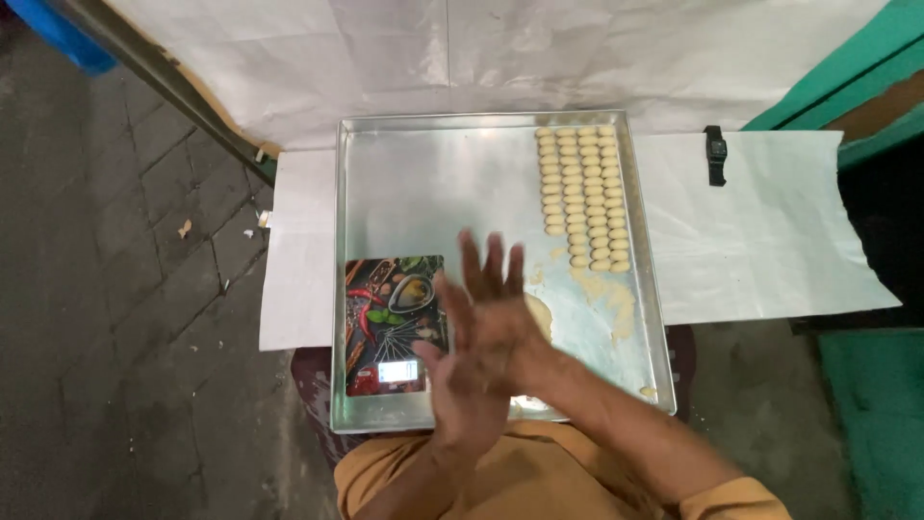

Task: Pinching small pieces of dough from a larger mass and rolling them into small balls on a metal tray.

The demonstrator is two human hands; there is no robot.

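Observation:
My left hand (460,390) and my right hand (500,299) are pressed palm to palm, fingers stretched out and slightly blurred, over the near part of a square metal tray (339,241). Whatever lies between the palms is hidden. A pale lump of dough (542,316) peeks out on the tray just behind my right hand. Several small oval dough pieces (582,197) lie in neat rows at the tray's far right. A flat kitchen scale (395,327) with a picture of spices and a small lit display lies in the tray's near left corner, beside my left hand.
The tray rests on white paper (770,241) spread to both sides. A black wristwatch (715,154) lies on the paper to the right. Smears and crumbs of dough (616,308) mark the tray floor. Dark paving (115,289) lies left, green boards (866,67) right.

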